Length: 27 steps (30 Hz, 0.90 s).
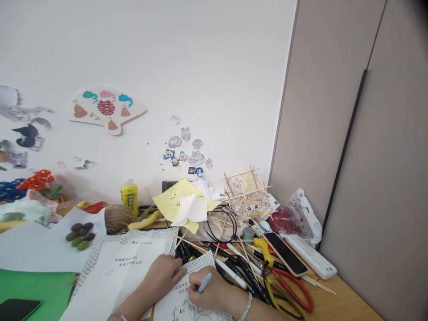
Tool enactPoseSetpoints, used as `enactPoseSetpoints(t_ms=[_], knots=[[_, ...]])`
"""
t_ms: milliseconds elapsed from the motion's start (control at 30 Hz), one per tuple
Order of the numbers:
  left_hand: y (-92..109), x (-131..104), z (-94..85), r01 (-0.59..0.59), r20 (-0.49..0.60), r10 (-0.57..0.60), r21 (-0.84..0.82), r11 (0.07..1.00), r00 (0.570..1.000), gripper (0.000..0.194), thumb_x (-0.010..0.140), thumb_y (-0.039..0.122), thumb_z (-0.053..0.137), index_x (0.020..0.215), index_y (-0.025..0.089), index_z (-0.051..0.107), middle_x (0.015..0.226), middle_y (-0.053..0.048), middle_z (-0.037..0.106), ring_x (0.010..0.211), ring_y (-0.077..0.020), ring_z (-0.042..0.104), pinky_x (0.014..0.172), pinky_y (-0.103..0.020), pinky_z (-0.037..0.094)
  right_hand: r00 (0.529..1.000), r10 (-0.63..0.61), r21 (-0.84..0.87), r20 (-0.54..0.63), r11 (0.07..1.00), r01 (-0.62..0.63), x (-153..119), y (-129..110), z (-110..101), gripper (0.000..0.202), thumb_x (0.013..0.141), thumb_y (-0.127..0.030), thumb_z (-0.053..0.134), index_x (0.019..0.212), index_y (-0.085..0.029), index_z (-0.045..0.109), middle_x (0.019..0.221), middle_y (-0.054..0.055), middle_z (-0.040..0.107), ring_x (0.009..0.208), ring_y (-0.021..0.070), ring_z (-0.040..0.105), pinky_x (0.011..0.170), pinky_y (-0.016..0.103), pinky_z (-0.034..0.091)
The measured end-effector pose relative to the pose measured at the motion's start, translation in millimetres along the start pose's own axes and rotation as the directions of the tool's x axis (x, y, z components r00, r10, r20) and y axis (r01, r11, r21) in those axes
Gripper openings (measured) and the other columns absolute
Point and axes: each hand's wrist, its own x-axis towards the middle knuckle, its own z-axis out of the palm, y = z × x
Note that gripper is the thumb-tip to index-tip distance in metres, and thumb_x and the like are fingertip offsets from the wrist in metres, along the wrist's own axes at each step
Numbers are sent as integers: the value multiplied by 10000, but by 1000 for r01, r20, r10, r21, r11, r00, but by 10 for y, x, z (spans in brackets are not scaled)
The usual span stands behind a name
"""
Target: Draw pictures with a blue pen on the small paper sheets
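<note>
My right hand [209, 287] is closed around a light blue pen [204, 282], its tip hidden by the fingers. It rests on a sheet of paper [172, 303] with handwritten characters, leafy line drawings and a patterned border. Flat on the left edge of that sheet lies my left hand [165, 274], thumb and fingers apart and holding nothing. Under my left forearm is a second sheet [110, 272] with written lines and a crosshatched border.
Pens, sticks and cables crowd the right, with red-handled scissors [301, 290], a phone [286, 254] and a white power strip [310, 258]. Behind stand a yellow-green bottle [129, 196] and a stick frame [245, 185]. A dark phone [18, 310] lies at left.
</note>
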Motion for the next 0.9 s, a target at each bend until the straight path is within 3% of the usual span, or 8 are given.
enactPoseSetpoints(t_ms=[900], knots=[[0,0,4,-3,-10,3,5,1000,1000,345,886,398,346,704,202,564,740,-62,655,740,-233,590,630,-314,336,999,38,37,29,999,-39,-4,-51,-52,213,615,-145,515,522,-188,328,486,-74,338,473,77,351,466,182,270]])
